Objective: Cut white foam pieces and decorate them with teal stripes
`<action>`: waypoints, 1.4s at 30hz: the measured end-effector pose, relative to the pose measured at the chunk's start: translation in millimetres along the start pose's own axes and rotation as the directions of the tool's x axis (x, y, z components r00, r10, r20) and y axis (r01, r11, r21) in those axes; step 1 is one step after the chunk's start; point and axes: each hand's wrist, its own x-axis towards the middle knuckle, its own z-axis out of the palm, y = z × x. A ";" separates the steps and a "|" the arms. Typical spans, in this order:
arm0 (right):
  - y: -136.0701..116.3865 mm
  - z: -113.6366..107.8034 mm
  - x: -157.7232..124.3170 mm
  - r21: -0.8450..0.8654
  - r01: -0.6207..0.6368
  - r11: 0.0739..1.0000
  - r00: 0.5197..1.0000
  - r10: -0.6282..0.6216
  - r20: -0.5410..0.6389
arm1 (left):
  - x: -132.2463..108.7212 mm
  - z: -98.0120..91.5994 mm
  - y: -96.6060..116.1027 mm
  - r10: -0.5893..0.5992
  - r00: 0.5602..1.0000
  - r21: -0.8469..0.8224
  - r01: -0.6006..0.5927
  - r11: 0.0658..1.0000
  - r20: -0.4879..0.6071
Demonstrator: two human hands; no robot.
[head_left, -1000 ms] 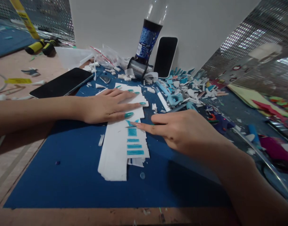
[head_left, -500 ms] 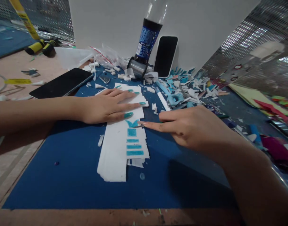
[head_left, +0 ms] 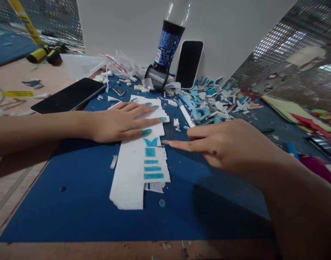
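Head view: left hand (head_left: 115, 123) flat, fingers spread, pinning white sheet (head_left: 127, 173) mid-mat (head_left: 81, 187). Right hand (head_left: 222, 146), gripping thin blade (head_left: 164, 146), has slid right; tip now at sheet's right edge, clear of blue shapes (head_left: 150, 152). Stroke looks finished.

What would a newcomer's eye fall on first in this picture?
Probably the turquoise shapes on the white sheet, centrally on the blue mat. The left hand, with teal nails, lies flat just beyond them, while the right hand holds a thin pointed tool near the sheet's right edge. Behind, a drink bottle rises beside a propped smartphone.
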 end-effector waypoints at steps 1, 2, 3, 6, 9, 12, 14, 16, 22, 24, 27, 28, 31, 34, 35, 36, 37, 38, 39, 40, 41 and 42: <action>0.4 0.2 -0.1 0.006 0.001 1.000 1.000 -0.001 0.001 | 0.1 0.1 -0.2 -0.002 1.000 -0.003 0.002 1.000 -0.003; 1.0 0.2 -0.2 0.014 0.001 1.000 1.000 -0.001 0.001 | 0.1 0.2 -0.3 -0.004 1.000 -0.006 0.004 1.000 -0.005; 1.8 0.1 -0.3 0.026 -0.001 1.000 1.000 0.001 0.003 | 0.1 0.2 -0.3 -0.005 1.000 -0.007 0.005 1.000 -0.006; 5.3 -2.3 -1.5 0.089 -0.013 0.996 1.000 0.012 0.010 | -0.2 0.2 -0.7 -0.002 1.000 -0.006 0.002 1.000 -0.007; 7.6 -7.2 -3.7 0.222 -0.023 0.975 0.998 0.034 -0.044 | -0.2 0.7 -1.3 0.001 1.000 -0.007 -0.001 1.000 -0.013; 4.7 -9.5 -3.0 0.340 -0.014 0.940 0.989 0.064 -0.137 | 0.3 1.6 -1.7 0.001 1.000 -0.004 -0.001 1.000 -0.024; 0.5 -7.6 0.6 0.338 -0.004 0.941 0.989 0.053 -0.137 | 0.5 2.1 -1.6 0.002 0.999 0.000 -0.002 1.000 -0.034; -3.5 -3.5 5.8 0.288 0.012 0.958 0.996 0.013 -0.084 | 0.4 2.3 -1.3 0.004 0.999 0.002 -0.004 1.000 -0.035; -8.9 5.8 15.2 0.180 -0.028 0.983 1.000 0.030 -0.009 | -0.1 1.7 -0.9 0.006 1.000 -0.005 -0.006 1.000 -0.021; -10.6 5.9 15.8 0.165 -0.026 0.986 1.000 0.028 -0.008 | 0.2 1.5 -1.1 0.006 1.000 -0.003 -0.006 1.000 -0.018; -13.8 5.2 16.5 0.143 -0.014 0.990 1.000 0.012 0.012 | 0.8 1.3 -1.3 0.002 1.000 -0.001 -0.002 1.000 -0.013; -14.5 5.1 16.7 0.136 -0.011 0.991 1.000 0.009 0.016 | 0.9 1.3 -1.3 0.002 1.000 -0.003 -0.002 1.000 -0.013; -15.1 5.1 17.0 0.115 -0.013 0.993 1.000 0.013 0.001 | 1.0 1.5 -1.1 -0.003 1.000 -0.009 0.003 1.000 -0.017; -14.2 5.5 16.9 0.103 -0.007 0.995 1.000 0.008 -0.010 | 0.9 1.9 -1.0 0.000 1.000 -0.014 0.000 1.000 -0.022; -14.0 5.7 16.8 0.101 -0.006 0.995 1.000 0.007 -0.009 | 0.8 2.1 -1.1 0.003 1.000 -0.016 -0.003 1.000 -0.021; -13.9 6.0 16.6 0.100 -0.007 0.995 1.000 0.008 -0.008 | 0.8 2.2 -1.2 0.005 1.000 -0.018 -0.005 1.000 -0.022; -14.1 6.3 16.4 0.098 -0.008 0.995 1.000 0.009 -0.008 | 0.8 2.4 -1.3 0.005 1.000 -0.020 -0.006 1.000 -0.024; -14.6 6.7 16.2 0.094 -0.010 0.996 1.000 0.011 -0.011 | 0.8 2.5 -1.3 0.005 1.000 -0.022 -0.005 1.000 -0.025; -15.2 7.2 15.9 0.088 -0.008 0.996 1.000 0.009 -0.012 | 0.8 2.5 -1.4 0.004 1.000 -0.025 -0.005 1.000 -0.027; -16.1 7.6 15.5 0.081 -0.003 0.997 1.000 0.004 -0.015 | 0.8 2.5 -1.4 0.004 1.000 -0.028 -0.005 1.000 -0.029; -17.0 8.0 15.1 0.073 0.003 0.997 1.000 -0.002 -0.022 | 0.8 2.4 -1.3 0.005 1.000 -0.031 -0.006 1.000 -0.030; -18.0 8.2 14.7 0.063 0.008 0.998 1.000 -0.007 -0.027 | 0.8 2.3 -1.2 0.005 1.000 -0.033 -0.006 0.999 -0.031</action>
